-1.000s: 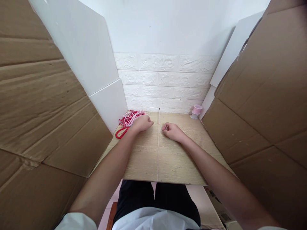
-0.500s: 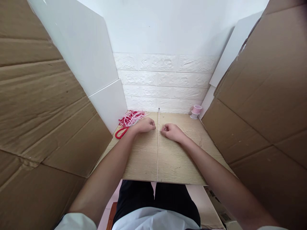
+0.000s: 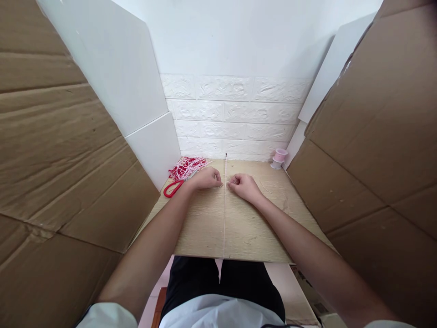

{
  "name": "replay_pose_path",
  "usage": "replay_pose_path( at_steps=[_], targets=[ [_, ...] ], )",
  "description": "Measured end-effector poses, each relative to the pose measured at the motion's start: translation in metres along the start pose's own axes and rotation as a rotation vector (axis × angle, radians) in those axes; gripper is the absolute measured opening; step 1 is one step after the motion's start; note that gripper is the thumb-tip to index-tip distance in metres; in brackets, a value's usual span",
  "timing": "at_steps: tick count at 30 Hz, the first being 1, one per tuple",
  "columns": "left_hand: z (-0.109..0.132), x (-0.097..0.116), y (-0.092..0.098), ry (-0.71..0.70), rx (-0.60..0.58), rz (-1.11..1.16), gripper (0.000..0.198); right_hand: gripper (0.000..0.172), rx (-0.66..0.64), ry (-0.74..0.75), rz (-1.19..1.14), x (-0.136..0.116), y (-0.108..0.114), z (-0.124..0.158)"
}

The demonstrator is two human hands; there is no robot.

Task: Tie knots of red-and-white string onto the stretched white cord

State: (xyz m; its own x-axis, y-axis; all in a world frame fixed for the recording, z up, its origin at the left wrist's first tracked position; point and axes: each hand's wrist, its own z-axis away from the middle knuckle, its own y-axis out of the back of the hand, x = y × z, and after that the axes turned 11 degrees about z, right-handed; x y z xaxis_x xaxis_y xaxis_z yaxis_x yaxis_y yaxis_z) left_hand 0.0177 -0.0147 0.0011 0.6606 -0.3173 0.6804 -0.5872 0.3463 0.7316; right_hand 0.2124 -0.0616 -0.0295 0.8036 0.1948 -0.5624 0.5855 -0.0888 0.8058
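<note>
A thin pale cord (image 3: 224, 223) runs taut down the middle of the wooden tabletop, from a small dark peg (image 3: 226, 155) at the back to the front edge. Just left of the cord, my left hand (image 3: 207, 178) is closed in a pinch on a fine light thread. On the other side, my right hand (image 3: 244, 186) also pinches fine thread, its fingertips close to the cord. Most of the thread is too thin to follow. Red-handled scissors (image 3: 173, 188) lie beside my left wrist, their blades partly hidden by it.
A heap of red and pink-white cords (image 3: 187, 168) lies at the back left. Pink and whitish spools (image 3: 280, 157) stand in the back right corner. Cardboard walls (image 3: 78, 150) flank both sides of the tabletop (image 3: 252, 237), and a white brick-patterned wall (image 3: 235, 111) closes the back.
My right hand has shifted slightly up and left, toward the cord. My left hand stays in nearly the same place, and both remain pinched.
</note>
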Motion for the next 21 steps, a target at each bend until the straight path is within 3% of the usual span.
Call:
replay_pose_path(
  at_steps=[14,21],
  targets=[
    [0.002,0.003,0.001,-0.036,-0.096,0.114,0.025,0.01,-0.12,-0.125,-0.347,0.012,-0.016,-0.005],
    [0.004,0.004,0.003,0.006,-0.16,0.218,0.031,0.01,-0.174,-0.213,-0.556,0.001,-0.013,-0.002]
  ],
)
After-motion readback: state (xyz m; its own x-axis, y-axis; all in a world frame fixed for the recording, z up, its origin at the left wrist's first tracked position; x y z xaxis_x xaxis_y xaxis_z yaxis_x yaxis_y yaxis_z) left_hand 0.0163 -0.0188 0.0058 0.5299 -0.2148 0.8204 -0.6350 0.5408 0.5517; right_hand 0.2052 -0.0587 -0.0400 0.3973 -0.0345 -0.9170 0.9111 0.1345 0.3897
